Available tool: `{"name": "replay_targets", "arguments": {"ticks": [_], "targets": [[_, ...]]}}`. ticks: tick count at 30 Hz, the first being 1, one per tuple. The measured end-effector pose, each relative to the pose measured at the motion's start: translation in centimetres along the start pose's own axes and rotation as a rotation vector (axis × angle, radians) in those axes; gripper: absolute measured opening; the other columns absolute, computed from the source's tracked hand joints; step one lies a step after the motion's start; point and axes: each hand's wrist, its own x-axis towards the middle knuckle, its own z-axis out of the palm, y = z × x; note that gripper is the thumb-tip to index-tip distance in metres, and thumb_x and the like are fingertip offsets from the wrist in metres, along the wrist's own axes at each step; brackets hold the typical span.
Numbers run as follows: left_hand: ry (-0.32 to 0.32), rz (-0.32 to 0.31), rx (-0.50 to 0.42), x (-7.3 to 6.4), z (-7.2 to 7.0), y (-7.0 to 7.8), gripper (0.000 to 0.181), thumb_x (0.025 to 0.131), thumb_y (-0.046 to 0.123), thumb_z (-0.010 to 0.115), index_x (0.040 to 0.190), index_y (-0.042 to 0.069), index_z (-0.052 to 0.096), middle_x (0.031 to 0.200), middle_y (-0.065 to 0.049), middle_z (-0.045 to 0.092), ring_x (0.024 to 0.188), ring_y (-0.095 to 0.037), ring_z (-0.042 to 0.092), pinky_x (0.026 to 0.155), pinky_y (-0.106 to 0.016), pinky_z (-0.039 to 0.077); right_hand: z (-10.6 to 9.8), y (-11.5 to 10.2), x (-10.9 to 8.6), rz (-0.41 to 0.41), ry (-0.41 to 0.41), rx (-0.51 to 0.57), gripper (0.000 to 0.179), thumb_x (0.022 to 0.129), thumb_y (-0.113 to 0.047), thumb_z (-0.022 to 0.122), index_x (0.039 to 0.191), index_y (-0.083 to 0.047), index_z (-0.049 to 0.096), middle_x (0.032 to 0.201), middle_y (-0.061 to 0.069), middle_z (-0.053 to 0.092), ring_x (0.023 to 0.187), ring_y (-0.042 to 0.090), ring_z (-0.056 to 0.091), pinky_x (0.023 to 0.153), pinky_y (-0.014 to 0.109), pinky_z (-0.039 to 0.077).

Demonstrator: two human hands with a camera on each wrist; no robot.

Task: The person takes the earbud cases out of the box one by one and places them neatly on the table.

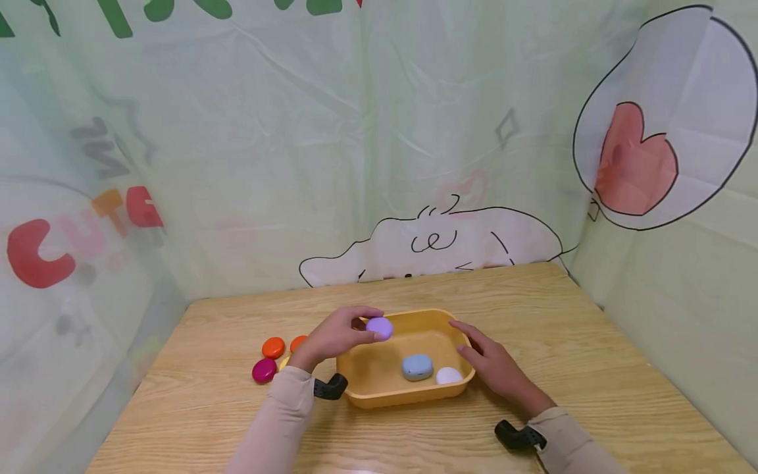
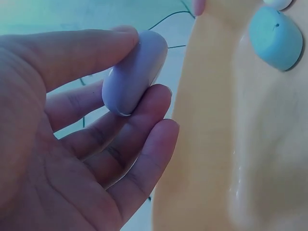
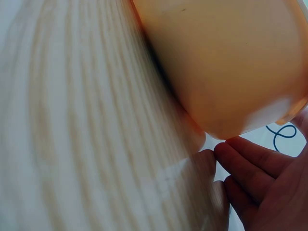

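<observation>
My left hand [image 1: 337, 337] pinches a smooth purple pebble-shaped piece [image 1: 379, 328] over the left side of a yellow plastic tub [image 1: 408, 396]. In the left wrist view the thumb lies on one face of that purple piece [image 2: 137, 72], the fingertips behind it. Inside the tub are a blue rounded piece [image 1: 417, 368] and a white one [image 1: 449, 376], both toward the near right. At the tub's right rim, my right hand [image 1: 500, 368] holds it, thumb over the edge. The right wrist view has its fingers [image 3: 255, 166] against the outer wall.
Left of the tub, on the wooden table [image 1: 195, 408], lie more rounded pieces: an orange one [image 1: 274, 347], another orange one [image 1: 299, 342], a magenta one [image 1: 264, 370] and a yellow one [image 1: 283, 363] partly behind the left wrist. A printed curtain [image 1: 266, 164] hangs along the table's far edge.
</observation>
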Motion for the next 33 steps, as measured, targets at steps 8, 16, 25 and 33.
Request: {"name": "replay_targets", "arguments": {"ticks": [8, 16, 25, 33], "targets": [[0.039, -0.024, -0.05, -1.3, -1.0, -0.9, 0.052, 0.09, 0.033, 0.076, 0.135, 0.011, 0.063, 0.116, -0.002, 0.065, 0.096, -0.022, 0.059, 0.081, -0.035, 0.051, 0.0, 0.1, 0.2, -0.004, 0.001, 0.005, 0.049, 0.106, -0.02, 0.05, 0.154, -0.016, 0.04, 0.158, 0.016, 0.035, 0.144, 0.04, 0.031, 0.11, 0.057, 0.03], [0.064, -0.025, -0.096, -2.6, -1.1, -1.3, 0.05, 0.091, 0.031, 0.076, 0.136, 0.014, 0.063, 0.118, -0.001, 0.064, 0.097, -0.023, 0.059, 0.083, -0.033, 0.053, -0.1, 0.0, 0.1, -0.004, -0.003, -0.014, 0.049, 0.106, -0.021, 0.049, 0.154, -0.014, 0.04, 0.157, 0.019, 0.035, 0.143, 0.042, 0.033, 0.108, 0.058, 0.031], [0.132, -0.034, -0.154, -4.8, -1.4, -2.7, 0.048, 0.091, 0.029, 0.076, 0.135, 0.015, 0.064, 0.125, -0.001, 0.064, 0.097, -0.022, 0.062, 0.084, -0.034, 0.053, 0.4, 0.0, 0.1, 0.024, -0.018, 0.005, 0.049, 0.106, -0.021, 0.05, 0.154, -0.014, 0.039, 0.158, 0.018, 0.034, 0.144, 0.041, 0.031, 0.11, 0.057, 0.029], [0.187, -0.056, -0.21, -6.1, -1.9, -3.5, 0.049, 0.089, 0.03, 0.078, 0.136, 0.019, 0.064, 0.126, -0.001, 0.065, 0.099, -0.023, 0.063, 0.086, -0.035, 0.052, 0.0, 0.2, 0.3, -0.003, -0.011, -0.011, 0.049, 0.107, -0.022, 0.049, 0.154, -0.015, 0.04, 0.158, 0.018, 0.034, 0.144, 0.041, 0.031, 0.11, 0.058, 0.029]]}}
